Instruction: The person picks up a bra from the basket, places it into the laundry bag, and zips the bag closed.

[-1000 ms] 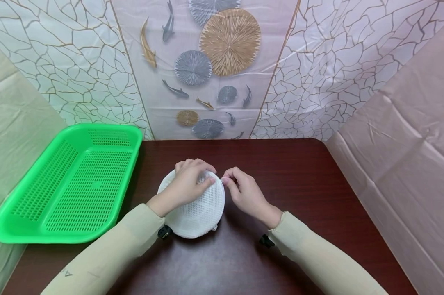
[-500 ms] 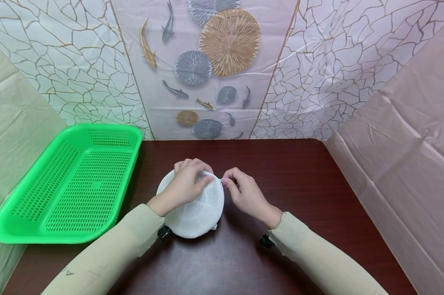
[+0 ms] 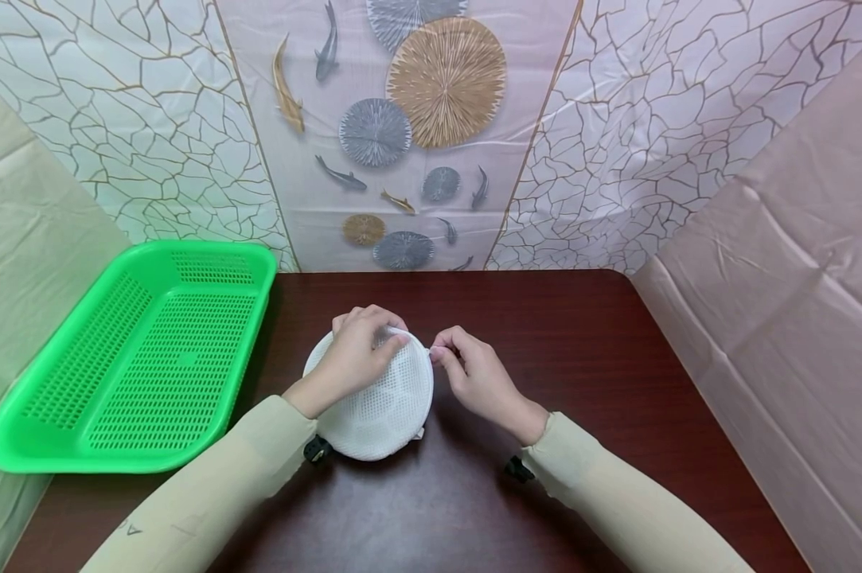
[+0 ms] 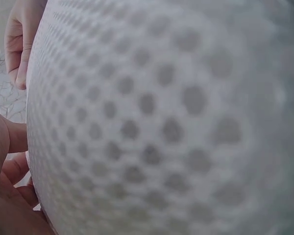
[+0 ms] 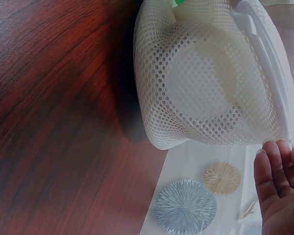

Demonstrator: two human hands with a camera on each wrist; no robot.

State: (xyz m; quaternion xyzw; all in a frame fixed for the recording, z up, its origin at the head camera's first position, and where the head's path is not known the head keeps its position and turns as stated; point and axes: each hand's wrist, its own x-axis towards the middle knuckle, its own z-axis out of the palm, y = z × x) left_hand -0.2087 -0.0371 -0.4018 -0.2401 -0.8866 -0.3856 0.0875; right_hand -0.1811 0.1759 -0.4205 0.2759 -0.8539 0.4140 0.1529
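Observation:
A round white mesh laundry bag (image 3: 384, 418) stands on the table between my hands. My left hand (image 3: 356, 354) reaches over its top and grips the far rim between thumb and fingers. At the rim's right side, my right hand (image 3: 477, 378) pinches a small white tab, apparently a zipper pull, mostly hidden by the fingertips. The mesh (image 4: 132, 117) fills most of the left wrist view, with left-hand fingers (image 4: 17, 137) along its edge. In the right wrist view, the bag's side (image 5: 196, 83) bulges out, and a pale round shape shows through the netting.
A large green plastic basket (image 3: 126, 458) with slotted walls stands at the left of the dark red-brown table (image 3: 545, 318). Patterned sheeting (image 3: 373, 199) hangs along the back, with plain pinkish sheeting (image 3: 782, 263) on the right.
My left hand has shifted slightly to the left along the rim, and the bag has moved a little left with it. My right hand stays nearly still, still pinching the tab.

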